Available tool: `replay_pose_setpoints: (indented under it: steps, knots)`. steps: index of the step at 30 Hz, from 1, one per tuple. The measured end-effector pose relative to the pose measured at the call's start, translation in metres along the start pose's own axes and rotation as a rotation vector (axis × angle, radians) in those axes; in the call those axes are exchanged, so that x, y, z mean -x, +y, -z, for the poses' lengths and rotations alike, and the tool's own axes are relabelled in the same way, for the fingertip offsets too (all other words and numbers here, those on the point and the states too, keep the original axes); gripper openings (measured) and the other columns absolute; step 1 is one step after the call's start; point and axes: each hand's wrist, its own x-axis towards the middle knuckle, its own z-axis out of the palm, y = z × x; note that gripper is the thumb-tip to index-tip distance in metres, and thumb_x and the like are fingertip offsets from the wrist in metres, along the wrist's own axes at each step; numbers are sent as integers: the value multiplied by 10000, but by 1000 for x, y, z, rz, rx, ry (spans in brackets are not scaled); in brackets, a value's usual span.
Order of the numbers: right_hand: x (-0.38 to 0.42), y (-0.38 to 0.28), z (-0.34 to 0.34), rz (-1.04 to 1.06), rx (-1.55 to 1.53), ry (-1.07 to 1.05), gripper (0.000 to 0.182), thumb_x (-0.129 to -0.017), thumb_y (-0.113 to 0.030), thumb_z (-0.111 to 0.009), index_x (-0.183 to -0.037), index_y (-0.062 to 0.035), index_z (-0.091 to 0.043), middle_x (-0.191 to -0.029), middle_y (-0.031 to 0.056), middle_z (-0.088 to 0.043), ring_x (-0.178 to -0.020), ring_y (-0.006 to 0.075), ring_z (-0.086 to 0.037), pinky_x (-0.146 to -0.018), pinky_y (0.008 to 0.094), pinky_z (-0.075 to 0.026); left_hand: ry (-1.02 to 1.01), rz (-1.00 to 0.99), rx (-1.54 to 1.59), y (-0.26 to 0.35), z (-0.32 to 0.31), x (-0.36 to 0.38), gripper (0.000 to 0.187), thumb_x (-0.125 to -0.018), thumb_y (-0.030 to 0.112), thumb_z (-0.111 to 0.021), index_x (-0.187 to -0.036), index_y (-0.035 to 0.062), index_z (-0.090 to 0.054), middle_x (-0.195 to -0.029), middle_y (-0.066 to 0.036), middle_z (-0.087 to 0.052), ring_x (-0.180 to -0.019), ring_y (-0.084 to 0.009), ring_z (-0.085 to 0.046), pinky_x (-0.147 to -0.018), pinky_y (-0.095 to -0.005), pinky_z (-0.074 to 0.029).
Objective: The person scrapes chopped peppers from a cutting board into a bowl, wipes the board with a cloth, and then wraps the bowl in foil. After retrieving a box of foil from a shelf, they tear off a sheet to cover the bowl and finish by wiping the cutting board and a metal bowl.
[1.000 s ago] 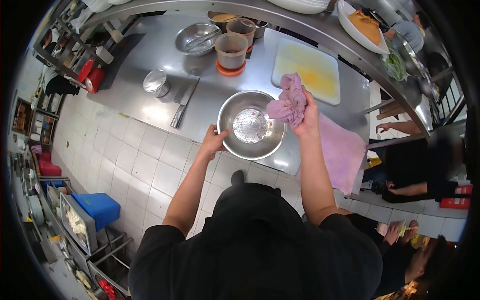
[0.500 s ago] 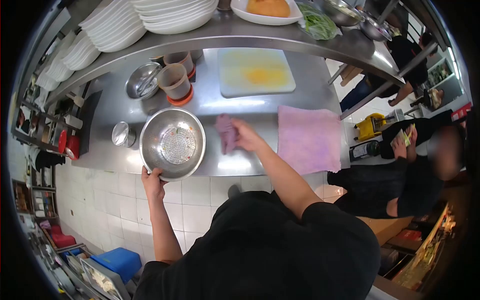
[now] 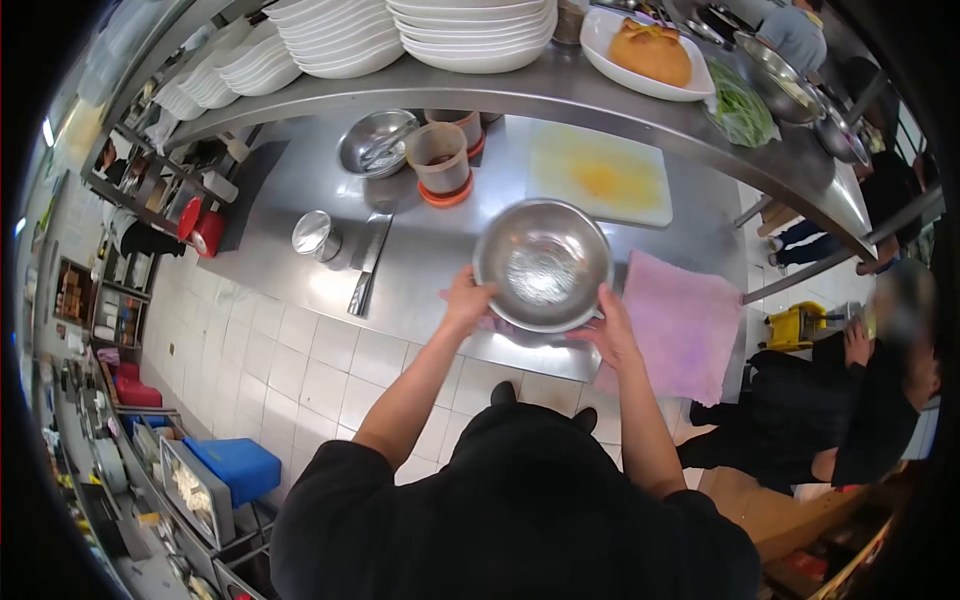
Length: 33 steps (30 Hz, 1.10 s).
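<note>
A steel colander (image 3: 545,262) is held over the front part of the steel counter, its inside bright with glare. My left hand (image 3: 468,300) grips its left rim, thumb on top and fingers underneath. On the opposite side, my right hand (image 3: 612,328) has hold of the lower right rim, with some fingers hidden below. A sliver of purple cloth (image 3: 490,322) peeks out beside my left hand. To the left, a wide-bladed knife (image 3: 371,243) lies on the counter near a metal canister (image 3: 316,236). Behind the colander is a yellow-stained cutting board (image 3: 640,198).
A pink towel (image 3: 685,325) drapes over the counter's right front. Toward the back stand a plastic tub (image 3: 437,160) and a small metal bowl (image 3: 352,146) with utensils. The overhead shelf (image 3: 480,92) carries stacked plates (image 3: 475,35). A person in black (image 3: 800,405) stands at right.
The colander has moved right across the counter, uncovering the knife. My right hand, which held the purple cloth, now grips the colander's rim with my left. The view has shifted.
</note>
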Motion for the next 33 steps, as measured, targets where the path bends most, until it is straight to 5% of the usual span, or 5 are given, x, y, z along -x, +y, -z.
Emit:
replay_pose_setpoints:
  steps: [8,14,20,30,33]
  knots:
    - [-11,45,71,187,163,248,708,-843,102,-502,-1520,-56,-369,-1366,159,-556,-1140,284,-626,-862,387,-572,-85,-47,-231,-14,62,-111,530,-1038,485,-579,-1154,-27,-646,-1029,-168,-743,-710,-239,-723,-656,-385,-608]
    - [9,58,59,190,93,357,713,-856,130,-480,-1536,-40,-351,-1422,181,-527,-1247,307,-581,-993,395,-530,757,-106,618,36,209,-319,479,-934,430,-762,-1161,48,-584,-934,-96,-656,-758,-361,-667,-715,-462,-601]
    - [13,53,46,69,60,380,719,-852,98,-505,-1544,0,-338,-1444,206,-514,-1333,315,-525,-1084,383,-461,384,-300,621,2,310,-410,323,-888,-1,-574,-1180,-140,-567,-1131,-254,-635,-996,-427,-681,-776,-637,-651]
    - [5,50,42,131,72,395,672,-865,65,-478,-1524,14,-354,-1426,214,-517,-1332,317,-511,-1123,400,-418,364,-125,263,95,352,-216,358,-965,19,-490,-1273,-157,-537,-1297,-248,-636,-1115,-385,-670,-933,-522,-608]
    - [5,42,43,122,70,372,654,-874,42,-490,-1516,25,-362,-1420,213,-525,-1321,301,-515,-1127,391,-409,383,-150,153,101,354,-149,248,-905,-28,-555,-1151,-4,-569,-1022,-152,-661,-802,-311,-710,-742,-434,-680]
